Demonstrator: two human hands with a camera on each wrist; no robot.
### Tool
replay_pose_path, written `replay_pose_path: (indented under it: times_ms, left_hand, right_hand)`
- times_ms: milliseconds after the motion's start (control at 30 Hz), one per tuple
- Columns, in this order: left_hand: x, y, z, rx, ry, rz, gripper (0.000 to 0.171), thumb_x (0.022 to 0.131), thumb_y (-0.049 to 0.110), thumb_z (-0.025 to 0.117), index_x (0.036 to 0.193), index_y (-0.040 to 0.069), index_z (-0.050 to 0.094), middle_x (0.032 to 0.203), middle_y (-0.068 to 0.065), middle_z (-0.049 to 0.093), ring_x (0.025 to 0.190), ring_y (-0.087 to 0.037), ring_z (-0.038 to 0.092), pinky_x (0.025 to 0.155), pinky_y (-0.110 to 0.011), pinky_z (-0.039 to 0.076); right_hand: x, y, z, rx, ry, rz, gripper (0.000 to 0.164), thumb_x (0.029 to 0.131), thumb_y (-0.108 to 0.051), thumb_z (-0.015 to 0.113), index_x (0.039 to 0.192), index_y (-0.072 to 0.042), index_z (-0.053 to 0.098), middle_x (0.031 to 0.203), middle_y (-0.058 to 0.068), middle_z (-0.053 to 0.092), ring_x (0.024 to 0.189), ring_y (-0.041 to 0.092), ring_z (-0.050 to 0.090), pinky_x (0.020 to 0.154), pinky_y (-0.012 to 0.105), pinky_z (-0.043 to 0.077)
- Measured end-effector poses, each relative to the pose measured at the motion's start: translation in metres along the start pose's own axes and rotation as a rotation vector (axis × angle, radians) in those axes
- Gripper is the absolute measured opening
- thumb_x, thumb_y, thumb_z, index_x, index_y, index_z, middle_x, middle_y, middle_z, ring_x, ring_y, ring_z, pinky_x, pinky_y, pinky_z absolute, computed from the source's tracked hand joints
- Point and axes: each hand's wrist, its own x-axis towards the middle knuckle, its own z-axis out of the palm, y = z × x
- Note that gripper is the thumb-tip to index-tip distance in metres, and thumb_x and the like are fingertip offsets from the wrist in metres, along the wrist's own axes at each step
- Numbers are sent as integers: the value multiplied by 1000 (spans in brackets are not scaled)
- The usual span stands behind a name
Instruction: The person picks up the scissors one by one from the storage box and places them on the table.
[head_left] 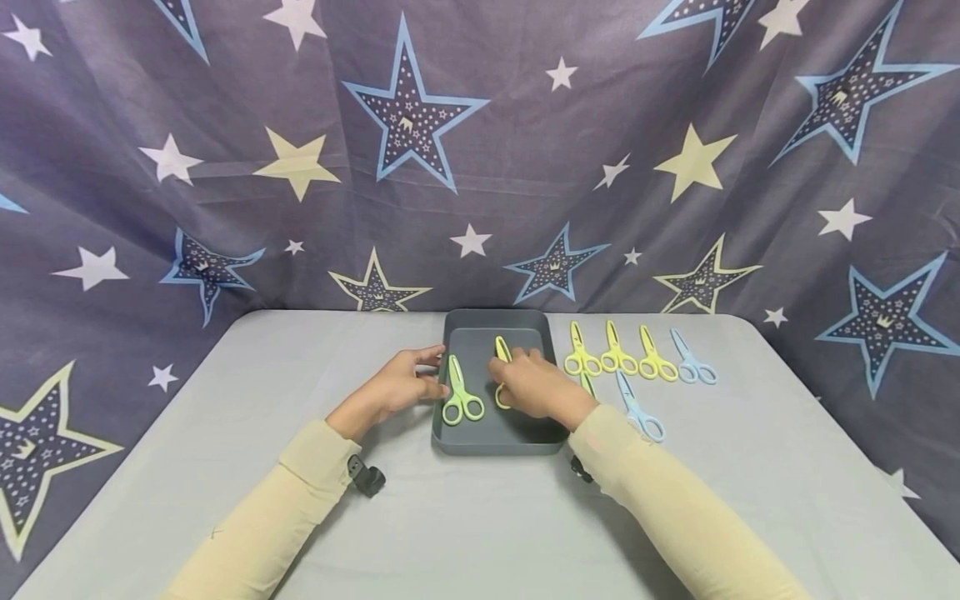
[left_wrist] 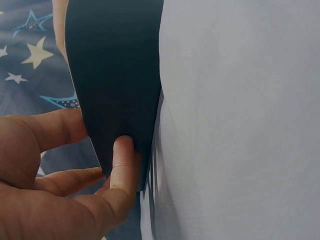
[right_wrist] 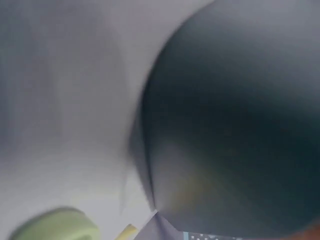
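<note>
A dark grey tray [head_left: 498, 448] lies on the table, its outer wall [left_wrist: 115, 75] large in the left wrist view. My left hand [head_left: 397, 385] grips the tray's left side, with fingers against the wall and rim. Just inside that rim lies a pair of green scissors [head_left: 457, 385], blades pointing away. Over the tray, my right hand [head_left: 536, 385] pinches a pair of yellow scissors [head_left: 502, 348] whose tip points away. Its fingers hide part of the handles. The right wrist view is blurred and shows mostly the tray wall [right_wrist: 230, 150].
Right of the tray stands a row of yellow scissors [head_left: 612, 354] ending in light blue scissors [head_left: 692, 362]. Nearer me are more blue scissors [head_left: 637, 412] and green scissors [head_left: 587, 383], partly behind my right wrist. A star-patterned cloth [head_left: 465, 283] hangs behind the table.
</note>
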Motion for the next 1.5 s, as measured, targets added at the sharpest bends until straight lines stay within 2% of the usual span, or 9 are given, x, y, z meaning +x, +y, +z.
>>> replay_pose_path:
  times_ms: [200,467,700,967,1100,1267,1400,1500]
  left_hand:
    - [0,2,1,19,2,0,86,84,2,74,159,1,32,149,-23,47,115,-28,63,100,-38,55]
    - [1,4,2,9,-2,1,87,83,1,73,159,1,31,149,-23,46,114,-27,63,99,-37,56]
    - [1,4,3,25,-7,7,87,83,2,73,159,0,30,150,-26,45,133,-43,51,105,-42,52]
    - [1,4,2,19,-11,11,87,84,2,73,159,-1,30,150,-26,45,137,-46,47,106,-43,51]
    - [-1,4,2,1,-13,6,87,84,1,73,160,0,30,151,-26,44,138,-45,46,106,-44,51]
    - [-1,4,2,-3,-14,8,87,84,0,73,159,0,30,150,-26,44,134,-42,51,103,-40,54]
    - [0,2,2,-3,-7,4,86,84,0,74,159,1,31,150,-25,45,127,-38,56,101,-38,55]
    - [1,1,1,3,-6,6,86,84,1,74,159,2,31,150,-25,46,127,-36,57,102,-39,54]
  right_hand:
    - [-8,0,-14,25,25,17,13,95,-17,68,105,-15,61,97,10,59,84,28,52,72,40,52]
    - [-23,8,-25,6,83,4,10,96,-18,67,101,-15,59,89,6,55,80,26,49,71,40,46]
    - [-44,19,-30,-18,140,24,14,93,-17,70,94,-16,55,85,7,52,74,27,49,61,38,47]
    - [-70,38,-24,-92,226,22,17,88,-11,70,92,-13,54,85,15,55,73,33,50,53,39,47]
    - [-81,48,-22,-110,232,45,16,88,-9,70,95,-11,56,85,17,55,73,33,50,51,38,47]
    - [-96,60,-18,-147,252,78,19,86,-10,71,101,-10,60,85,19,56,73,35,50,49,39,47]
    - [-109,71,-14,-189,272,70,20,85,-9,72,102,-7,60,83,21,56,71,37,52,51,43,49]
    - [-118,79,-12,-196,260,80,24,87,-10,72,108,-5,62,85,23,58,72,39,53,53,46,50]
